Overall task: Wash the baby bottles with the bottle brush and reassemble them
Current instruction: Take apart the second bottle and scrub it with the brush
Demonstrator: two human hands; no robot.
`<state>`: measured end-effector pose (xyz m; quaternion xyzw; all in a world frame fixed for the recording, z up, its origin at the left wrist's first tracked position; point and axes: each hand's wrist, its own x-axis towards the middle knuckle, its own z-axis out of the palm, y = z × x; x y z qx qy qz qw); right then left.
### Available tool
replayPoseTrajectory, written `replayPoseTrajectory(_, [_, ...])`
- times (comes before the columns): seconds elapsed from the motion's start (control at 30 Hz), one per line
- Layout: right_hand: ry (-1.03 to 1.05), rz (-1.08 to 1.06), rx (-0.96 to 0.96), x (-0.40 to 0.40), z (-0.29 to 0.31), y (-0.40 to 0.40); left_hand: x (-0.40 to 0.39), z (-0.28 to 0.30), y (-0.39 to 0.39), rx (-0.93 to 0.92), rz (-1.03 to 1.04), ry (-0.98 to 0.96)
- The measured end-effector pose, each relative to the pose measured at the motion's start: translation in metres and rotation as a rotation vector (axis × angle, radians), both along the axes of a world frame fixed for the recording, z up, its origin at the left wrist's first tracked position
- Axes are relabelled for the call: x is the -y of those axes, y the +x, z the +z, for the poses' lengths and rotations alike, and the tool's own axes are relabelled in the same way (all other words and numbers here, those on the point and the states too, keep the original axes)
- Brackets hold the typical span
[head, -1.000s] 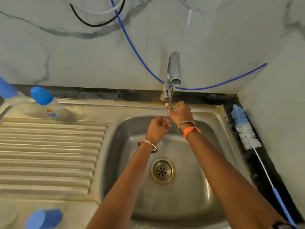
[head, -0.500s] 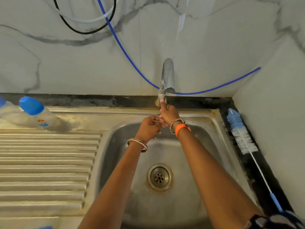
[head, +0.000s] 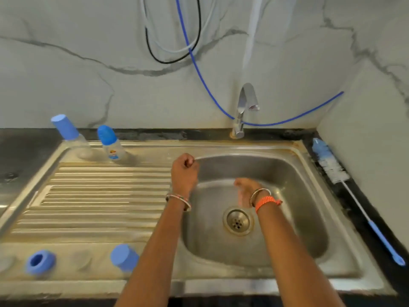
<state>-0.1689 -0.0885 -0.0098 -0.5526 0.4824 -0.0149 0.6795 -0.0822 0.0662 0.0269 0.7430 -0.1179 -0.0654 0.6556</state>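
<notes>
Over the sink (head: 309,165), left hand (head: 184,171) curled empty, right hand (head: 246,191) blurred, grip unclear.

Steel drainboard (head: 93,196) carries two capped bottles (head: 111,145), loose blue caps (head: 124,258).

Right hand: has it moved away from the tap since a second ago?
Yes. The right hand has dropped from under the tap spout down into the sink basin, now just above the drain.
</notes>
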Motion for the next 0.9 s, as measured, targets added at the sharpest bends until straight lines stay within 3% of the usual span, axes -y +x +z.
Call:
replayPoseTrajectory(0.07, [0.07, 0.047, -0.104, -0.027, -0.009, -0.001, -0.033, 0.006, 0.005, -0.035, -0.224, 0.153])
replayPoseTrajectory(0.13, [-0.102, -0.074, -0.121, -0.051, -0.004, 0.014, -0.059, 0.003, 0.017, -0.022, -0.441, 0.475])
replayPoseTrajectory(0.2, [-0.031, -0.073, -0.014, -0.082, 0.01, 0.037, -0.076, 0.004, 0.034, 0.004, -0.304, 0.656])
replayPoseTrajectory(0.27, [0.096, -0.041, 0.081, -0.117, 0.034, 0.07, -0.095, 0.016, 0.056, 0.058, -0.031, 0.489])
replayPoseTrajectory(0.4, [-0.229, 0.119, 0.154, -0.179, 0.082, 0.149, -0.148, 0.02, 0.109, 0.061, 0.333, 0.107])
replayPoseTrajectory(0.5, [-0.492, 0.233, 0.268, -0.232, 0.103, 0.21, -0.185, 0.019, 0.141, 0.021, 0.541, -0.029])
replayPoseTrajectory(0.6, [-0.866, 0.465, 0.113, -0.269, 0.099, 0.26, -0.204, 0.008, 0.172, 0.033, 0.493, -0.011])
replayPoseTrajectory(0.67, [-0.996, 0.562, -0.005, -0.279, 0.088, 0.279, -0.209, 0.005, 0.18, 0.043, 0.422, 0.048])
replayPoseTrajectory(0.77, [-1.015, 0.455, 0.094, -0.282, 0.082, 0.282, -0.213, 0.004, 0.185, 0.003, 0.285, 0.124])
replayPoseTrajectory(0.9, [-1.042, 0.449, 0.066, -0.263, 0.088, 0.257, -0.201, -0.001, 0.172, -0.014, 0.088, 0.22])
